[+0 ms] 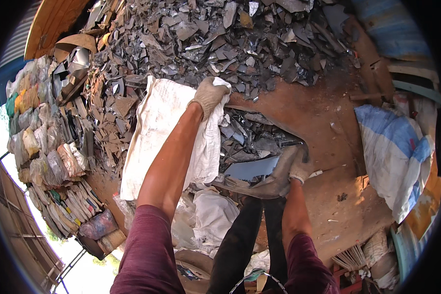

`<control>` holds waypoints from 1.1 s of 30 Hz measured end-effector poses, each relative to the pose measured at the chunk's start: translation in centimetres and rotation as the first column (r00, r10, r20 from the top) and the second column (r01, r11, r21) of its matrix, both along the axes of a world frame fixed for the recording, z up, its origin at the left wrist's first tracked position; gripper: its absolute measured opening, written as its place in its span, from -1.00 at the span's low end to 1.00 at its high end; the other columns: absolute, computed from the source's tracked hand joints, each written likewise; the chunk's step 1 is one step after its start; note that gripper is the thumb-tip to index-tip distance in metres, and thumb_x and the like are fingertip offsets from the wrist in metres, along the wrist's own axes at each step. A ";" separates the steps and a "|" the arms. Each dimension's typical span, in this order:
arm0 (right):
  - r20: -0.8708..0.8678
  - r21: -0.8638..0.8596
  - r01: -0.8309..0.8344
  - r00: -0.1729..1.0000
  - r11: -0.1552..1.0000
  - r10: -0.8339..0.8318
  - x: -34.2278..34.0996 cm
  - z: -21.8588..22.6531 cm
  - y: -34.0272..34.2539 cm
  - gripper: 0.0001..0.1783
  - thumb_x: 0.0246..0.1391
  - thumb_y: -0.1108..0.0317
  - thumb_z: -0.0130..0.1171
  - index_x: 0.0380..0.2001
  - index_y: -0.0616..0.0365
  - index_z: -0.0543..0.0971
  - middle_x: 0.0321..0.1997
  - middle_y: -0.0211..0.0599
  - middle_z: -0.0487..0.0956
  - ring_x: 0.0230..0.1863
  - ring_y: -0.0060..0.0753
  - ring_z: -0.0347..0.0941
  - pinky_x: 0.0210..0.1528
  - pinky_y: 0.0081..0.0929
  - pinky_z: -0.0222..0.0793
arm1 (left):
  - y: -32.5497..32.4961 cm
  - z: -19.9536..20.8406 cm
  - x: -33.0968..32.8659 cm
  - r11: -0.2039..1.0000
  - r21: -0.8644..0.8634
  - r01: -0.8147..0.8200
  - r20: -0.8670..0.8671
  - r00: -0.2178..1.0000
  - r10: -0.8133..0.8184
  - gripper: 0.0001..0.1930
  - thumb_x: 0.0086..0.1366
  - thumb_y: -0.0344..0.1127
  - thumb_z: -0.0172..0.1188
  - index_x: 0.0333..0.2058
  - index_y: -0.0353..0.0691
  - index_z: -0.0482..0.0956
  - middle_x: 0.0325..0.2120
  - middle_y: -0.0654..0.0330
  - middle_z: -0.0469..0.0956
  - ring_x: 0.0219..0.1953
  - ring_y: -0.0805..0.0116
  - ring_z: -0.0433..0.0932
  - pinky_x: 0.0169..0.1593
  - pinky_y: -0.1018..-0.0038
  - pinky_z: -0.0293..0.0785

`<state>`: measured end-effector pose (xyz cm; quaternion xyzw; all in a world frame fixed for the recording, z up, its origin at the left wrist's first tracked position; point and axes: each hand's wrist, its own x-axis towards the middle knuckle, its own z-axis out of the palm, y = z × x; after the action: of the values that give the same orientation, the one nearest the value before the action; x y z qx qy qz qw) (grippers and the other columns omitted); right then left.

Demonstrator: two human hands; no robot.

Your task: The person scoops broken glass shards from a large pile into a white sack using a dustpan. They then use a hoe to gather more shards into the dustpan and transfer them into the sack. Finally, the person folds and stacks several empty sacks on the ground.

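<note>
My left hand [209,96], in a knitted work glove, is closed around the upper edge of a white woven sack [157,122]. The sack hangs down beneath my left forearm. Its lower part lies beside a dark grey container [281,172] with a bent, soft-looking rim. Dark plastic shards [257,143] fill this container, among them a larger smooth bluish-grey piece [251,169]. Gripping the container's rim at its right corner is my right hand [300,166], also gloved; some of its fingers are hidden.
A large heap of dark broken plastic [181,44] spreads across the far side. Bundled plastic bags [46,132] are stacked at the left. On the brown floor [328,210] at the right lies a blue and white sack [389,147]. More pale sacks [213,215] lie near my legs.
</note>
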<state>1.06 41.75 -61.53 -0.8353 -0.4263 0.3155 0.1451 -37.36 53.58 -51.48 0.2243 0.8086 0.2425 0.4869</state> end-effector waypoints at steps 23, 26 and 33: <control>0.046 -0.099 -0.087 0.995 0.991 0.092 -3.5 6.1 2.1 -0.38 0.10 -0.13 0.26 -0.12 0.30 0.64 -0.19 0.16 0.67 -0.10 0.14 0.62 0.00 -0.12 0.47 | -32.1 3.6 15.3 0.979 -0.204 0.020 -0.402 0.910 -0.102 -0.75 0.08 -0.23 0.28 -0.32 -0.27 0.59 -0.34 -0.13 0.56 -0.17 -0.16 0.51 -0.05 0.05 0.43; -0.029 -0.154 -0.210 0.978 0.965 0.208 -5.6 9.0 3.1 -0.34 0.09 -0.12 0.28 -0.01 0.30 0.59 -0.05 0.17 0.63 0.03 0.13 0.57 0.08 -0.15 0.42 | -31.6 2.5 18.2 0.978 -0.197 0.066 -0.427 0.893 -0.146 -0.77 0.08 -0.23 0.27 -0.37 -0.28 0.58 -0.37 -0.11 0.56 -0.20 -0.15 0.51 -0.05 0.05 0.43; -0.805 -0.309 -0.097 0.557 0.946 -0.206 -3.8 2.5 2.5 -0.47 0.27 0.05 0.15 0.11 0.26 0.54 0.03 -0.18 0.57 0.00 -0.34 0.46 0.04 -0.38 0.36 | -24.2 0.1 12.0 0.998 0.061 -0.011 -0.774 0.631 0.054 -0.50 0.04 -0.18 0.35 -0.14 -0.47 0.52 -0.01 -0.31 0.41 0.05 -0.30 0.40 0.16 0.03 0.36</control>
<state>-2.73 44.26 -59.02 -0.6131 -0.2244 0.7303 0.2013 -25.38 29.39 -51.35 0.3042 0.9368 0.1520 0.0827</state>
